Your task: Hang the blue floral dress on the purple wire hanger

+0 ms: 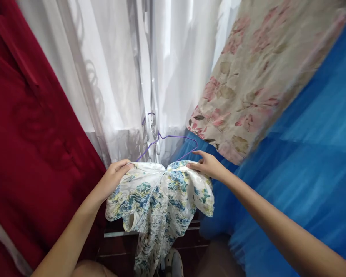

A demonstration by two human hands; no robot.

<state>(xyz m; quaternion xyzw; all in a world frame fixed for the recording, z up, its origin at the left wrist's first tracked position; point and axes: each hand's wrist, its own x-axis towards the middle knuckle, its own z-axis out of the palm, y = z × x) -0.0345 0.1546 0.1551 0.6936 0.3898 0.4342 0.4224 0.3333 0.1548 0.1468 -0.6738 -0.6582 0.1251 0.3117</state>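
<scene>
A white dress (161,200) with a blue, green and yellow floral print hangs in front of me from a thin purple hanger (177,136). Its sleeves spread to both sides and its lower part drops toward the floor. My left hand (115,175) is closed on the dress at the left shoulder, fingertips over the neckline edge. On the other side, my right hand (206,164) pinches the cloth at the right shoulder, with its index finger by the hanger's right end. The hanger's lower part is hidden by the dress.
White curtains (178,57) hang behind the dress. A red cloth (31,134) is on the left; a cream rose-print cloth (248,84) and blue tulle (302,173) are on the right. Below are a dark tiled floor (115,246) and a shoe (174,263).
</scene>
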